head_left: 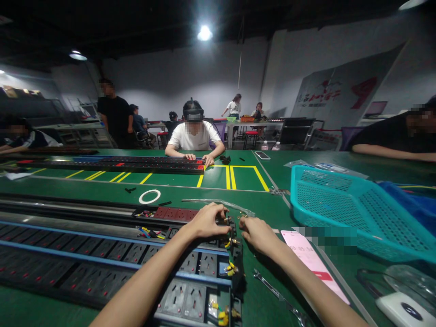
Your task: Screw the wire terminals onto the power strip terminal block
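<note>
Long black socket strips (129, 251) lie side by side across the left of the table, with yellow wires (230, 269) and brass-coloured fittings at their right ends. My left hand (209, 221) is at the far strips' right end, thumb and fingers closed around a black end piece (235, 227). Part of that grip is hidden. Just right of it, my right hand (256, 232) has its fingers curled in a pinch, with a small brass-coloured part (242, 214) at the fingertips. A metal wrench (272, 287) lies on the green tabletop below my right hand.
A turquoise basket (340, 218) and a pink-screened phone (311, 261) are at right, with a white device (405, 309) nearer. A white ring (150, 196) and a clear plastic bag (235, 206) lie beyond the strips. Opposite, a person (194, 136) handles another strip (153, 164).
</note>
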{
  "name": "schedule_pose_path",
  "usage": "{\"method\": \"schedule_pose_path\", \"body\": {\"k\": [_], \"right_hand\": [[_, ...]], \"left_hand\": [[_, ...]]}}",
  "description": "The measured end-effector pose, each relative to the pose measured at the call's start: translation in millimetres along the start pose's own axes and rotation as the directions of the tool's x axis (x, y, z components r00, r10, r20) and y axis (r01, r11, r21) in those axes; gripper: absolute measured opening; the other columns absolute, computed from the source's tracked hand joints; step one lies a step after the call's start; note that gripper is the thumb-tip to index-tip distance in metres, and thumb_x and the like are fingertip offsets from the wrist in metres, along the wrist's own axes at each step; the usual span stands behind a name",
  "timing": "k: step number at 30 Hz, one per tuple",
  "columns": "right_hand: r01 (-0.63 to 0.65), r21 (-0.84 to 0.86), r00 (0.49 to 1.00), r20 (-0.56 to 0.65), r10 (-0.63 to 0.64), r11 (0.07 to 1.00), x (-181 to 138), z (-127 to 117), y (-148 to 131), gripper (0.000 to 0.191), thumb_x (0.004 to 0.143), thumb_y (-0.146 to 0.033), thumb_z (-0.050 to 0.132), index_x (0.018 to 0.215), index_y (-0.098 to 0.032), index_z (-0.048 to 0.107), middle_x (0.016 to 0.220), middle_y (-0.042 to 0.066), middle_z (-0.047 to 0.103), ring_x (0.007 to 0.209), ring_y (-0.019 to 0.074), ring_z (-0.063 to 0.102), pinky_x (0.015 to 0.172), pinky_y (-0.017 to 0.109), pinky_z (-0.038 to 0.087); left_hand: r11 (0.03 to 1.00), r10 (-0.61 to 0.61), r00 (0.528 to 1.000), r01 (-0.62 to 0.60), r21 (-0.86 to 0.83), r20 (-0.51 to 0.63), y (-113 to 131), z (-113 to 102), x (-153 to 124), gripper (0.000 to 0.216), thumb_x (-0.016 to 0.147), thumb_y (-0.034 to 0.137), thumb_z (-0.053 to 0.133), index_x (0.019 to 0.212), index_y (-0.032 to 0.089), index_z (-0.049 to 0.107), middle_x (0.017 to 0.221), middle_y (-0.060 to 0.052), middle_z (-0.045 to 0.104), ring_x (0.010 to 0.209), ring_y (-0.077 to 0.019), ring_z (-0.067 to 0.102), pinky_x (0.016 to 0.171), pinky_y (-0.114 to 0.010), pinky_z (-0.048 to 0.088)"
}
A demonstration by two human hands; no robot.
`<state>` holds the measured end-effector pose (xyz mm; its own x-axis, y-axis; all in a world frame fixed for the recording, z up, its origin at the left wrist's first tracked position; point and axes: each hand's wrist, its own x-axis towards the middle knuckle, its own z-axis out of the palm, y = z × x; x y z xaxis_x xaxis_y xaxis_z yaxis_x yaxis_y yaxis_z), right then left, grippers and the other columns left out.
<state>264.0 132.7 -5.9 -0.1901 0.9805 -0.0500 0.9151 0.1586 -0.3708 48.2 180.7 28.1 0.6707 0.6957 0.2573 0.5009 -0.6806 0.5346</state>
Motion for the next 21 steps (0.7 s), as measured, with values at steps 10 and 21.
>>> {"method": "schedule_pose_path", "body": {"k": [10, 21], "right_hand": [[0.061, 0.212, 0.994, -0.097, -0.042, 0.975, -2.3, -0.5, -0.8, 0.024, 0.066, 0.002, 0.061, 0.067, -0.021, 0.068, 0.068, 0.004, 0.069, 0.069, 0.0221, 0.065, 0.062, 0.028, 0.034], [0.251, 0.742, 0.944, -0.331, 0.014, 0.622, 14.7, 9.6, -5.5, 0.019, 0.076, -0.039, 0.064, 0.08, -0.022, 0.059, 0.073, 0.0, 0.063, 0.066, 0.0181, 0.059, 0.062, 0.028, 0.047]], "left_hand": [[1.0, -0.019, 1.0, 0.019, 0.012, -0.014, 3.4, -1.2, -2.7, 0.029, 0.068, 0.033, 0.08, 0.079, 0.02, 0.057, 0.085, -0.002, 0.065, 0.086, -0.0234, 0.06, 0.072, -0.029, 0.045], [1.0, 0.003, 1.0, -0.003, -0.02, 0.011, 3.0, -2.8, -1.0, 0.024, 0.07, 0.032, 0.077, 0.081, 0.02, 0.06, 0.089, -0.003, 0.066, 0.088, -0.0245, 0.061, 0.077, -0.031, 0.046]]}}
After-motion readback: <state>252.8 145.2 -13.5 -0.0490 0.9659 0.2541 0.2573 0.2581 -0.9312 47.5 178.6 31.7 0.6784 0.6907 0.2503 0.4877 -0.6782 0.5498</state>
